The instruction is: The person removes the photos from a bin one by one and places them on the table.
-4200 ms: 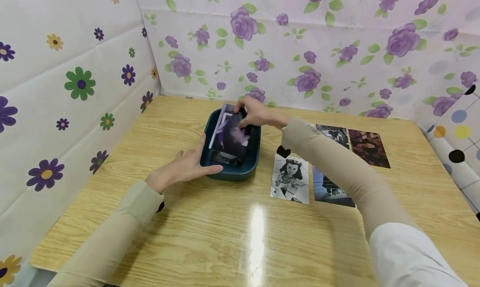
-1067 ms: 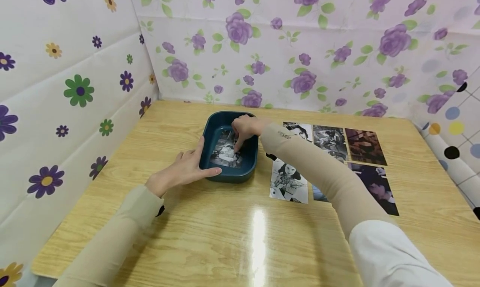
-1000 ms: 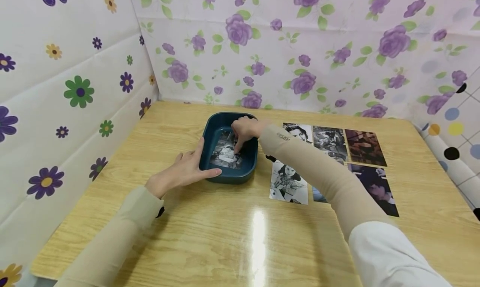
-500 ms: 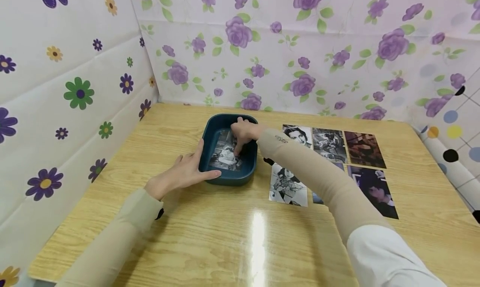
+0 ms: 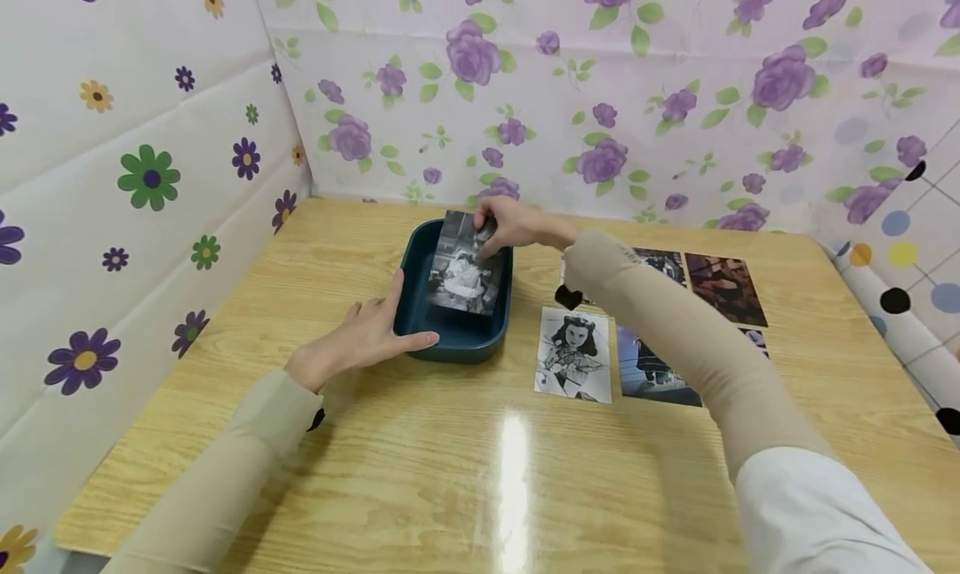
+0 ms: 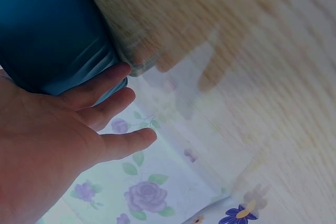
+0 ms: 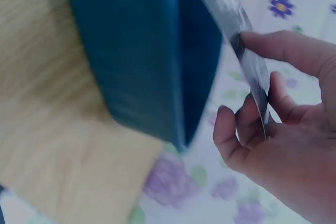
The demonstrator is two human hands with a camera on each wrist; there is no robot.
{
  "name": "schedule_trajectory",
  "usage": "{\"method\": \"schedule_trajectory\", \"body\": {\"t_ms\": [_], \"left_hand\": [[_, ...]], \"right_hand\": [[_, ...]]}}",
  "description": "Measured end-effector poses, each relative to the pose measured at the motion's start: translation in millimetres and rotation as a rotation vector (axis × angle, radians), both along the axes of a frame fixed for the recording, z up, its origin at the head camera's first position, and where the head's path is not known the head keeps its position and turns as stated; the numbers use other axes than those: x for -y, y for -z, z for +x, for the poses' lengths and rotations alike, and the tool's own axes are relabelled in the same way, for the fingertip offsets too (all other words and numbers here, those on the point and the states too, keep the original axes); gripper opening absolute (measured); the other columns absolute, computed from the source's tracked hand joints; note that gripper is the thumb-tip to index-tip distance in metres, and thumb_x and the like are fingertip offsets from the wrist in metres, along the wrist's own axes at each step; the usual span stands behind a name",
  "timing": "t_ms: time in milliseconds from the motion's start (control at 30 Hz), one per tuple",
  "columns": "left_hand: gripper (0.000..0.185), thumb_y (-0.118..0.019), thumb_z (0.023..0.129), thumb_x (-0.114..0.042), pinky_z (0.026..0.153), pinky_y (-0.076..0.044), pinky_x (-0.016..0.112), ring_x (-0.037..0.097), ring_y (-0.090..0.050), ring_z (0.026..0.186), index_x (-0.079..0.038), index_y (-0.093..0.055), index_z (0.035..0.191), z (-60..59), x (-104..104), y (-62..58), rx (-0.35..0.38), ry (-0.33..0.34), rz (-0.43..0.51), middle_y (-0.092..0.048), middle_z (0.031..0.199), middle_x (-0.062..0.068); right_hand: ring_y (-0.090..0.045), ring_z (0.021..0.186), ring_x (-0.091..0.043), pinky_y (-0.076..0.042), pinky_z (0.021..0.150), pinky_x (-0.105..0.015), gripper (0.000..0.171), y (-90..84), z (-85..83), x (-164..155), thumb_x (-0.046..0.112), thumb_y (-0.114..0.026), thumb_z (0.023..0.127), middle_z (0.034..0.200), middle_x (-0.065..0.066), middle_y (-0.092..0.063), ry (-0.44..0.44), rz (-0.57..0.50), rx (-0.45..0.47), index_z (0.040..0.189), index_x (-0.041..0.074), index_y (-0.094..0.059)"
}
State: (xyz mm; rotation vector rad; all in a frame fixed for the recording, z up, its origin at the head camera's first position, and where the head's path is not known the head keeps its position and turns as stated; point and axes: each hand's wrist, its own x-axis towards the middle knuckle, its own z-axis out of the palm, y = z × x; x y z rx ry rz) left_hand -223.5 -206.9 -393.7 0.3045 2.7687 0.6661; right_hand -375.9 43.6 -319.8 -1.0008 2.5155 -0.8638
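My right hand [image 5: 513,222] pinches the top right edge of a black-and-white photo print [image 5: 461,274], held tilted above the inside of a dark teal box [image 5: 457,354]. From the right wrist camera, the print [image 7: 254,72] appears nearly edge-on between thumb and fingers, beside the box wall [image 7: 126,51]. My left hand [image 5: 367,332] rests against the box's near left corner, its fingers spread and fairly straight. In the left wrist view that hand [image 6: 52,145] lies along the box's side [image 6: 58,30]. No other print shows in the visible part of the box floor.
Right of the box, several photos lie in two rows: a black-and-white portrait [image 5: 574,355], a bluish picture [image 5: 652,366] and a reddish-dark one [image 5: 726,289] among them. My right sleeve [image 5: 675,332] covers part of them. Flowered sheets [image 5: 540,99] hang behind the wooden table [image 5: 420,457].
Half a second ago the black-and-white print lay on the box floor under my right fingers; now it is raised above it. The left hand keeps its place at the box.
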Motion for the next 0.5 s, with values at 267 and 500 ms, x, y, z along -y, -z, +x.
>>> {"method": "schedule_trajectory", "body": {"t_ms": [267, 500], "left_hand": [[0.121, -0.049, 0.078, -0.081, 0.115, -0.002, 0.066, 0.044, -0.024, 0.145, -0.018, 0.023, 0.151, -0.4, 0, 0.5, -0.004, 0.001, -0.009, -0.020, 0.158, 0.025], [0.121, -0.049, 0.078, -0.081, 0.114, -0.002, 0.067, 0.045, -0.024, 0.144, -0.018, 0.024, 0.151, -0.9, 0, 0.1, -0.009, 0.009, -0.015, -0.020, 0.158, 0.026]], "right_hand": [[-0.048, 0.091, -0.021, -0.047, 0.079, -0.030, 0.036, -39.4, 7.7, -81, 0.004, -0.076, 0.074, 0.102, -0.009, -0.051, 0.061, 0.057, 0.024, 0.099, 0.005, -0.050], [-0.046, 0.072, -0.016, -0.046, 0.066, -0.029, 0.032, -49.2, 30.7, -198, -0.001, -0.075, 0.076, 0.084, -0.006, -0.048, 0.125, 0.103, 0.019, 0.092, 0.002, -0.048]]}}
